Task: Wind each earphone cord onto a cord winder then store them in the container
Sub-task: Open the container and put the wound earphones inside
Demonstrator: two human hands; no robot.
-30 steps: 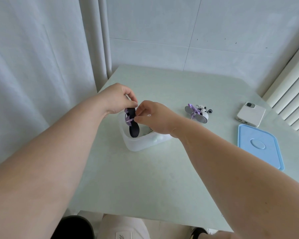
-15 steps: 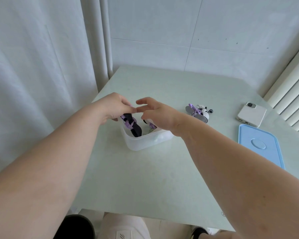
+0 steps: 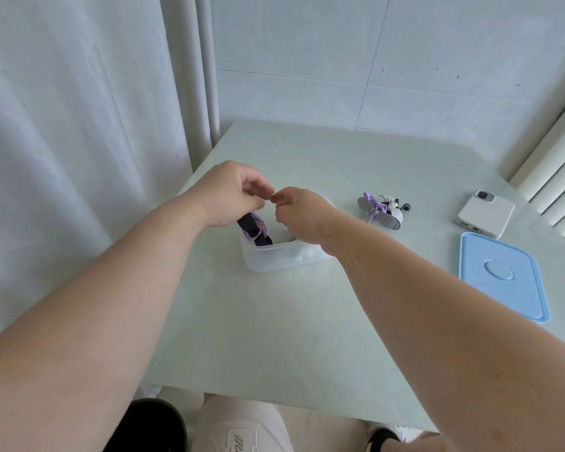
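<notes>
Black cord winder (image 3: 254, 230) in container (image 3: 276, 258), below left grip (image 3: 230, 194)

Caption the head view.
Left hand and right hand above a translucent container holding a black winder; second wound winder, blue lid alongside.

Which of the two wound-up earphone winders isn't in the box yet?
The grey winder with purple cord, lying on the table right of the box, near the white phone. The black winder already sits inside the clear box.
</notes>
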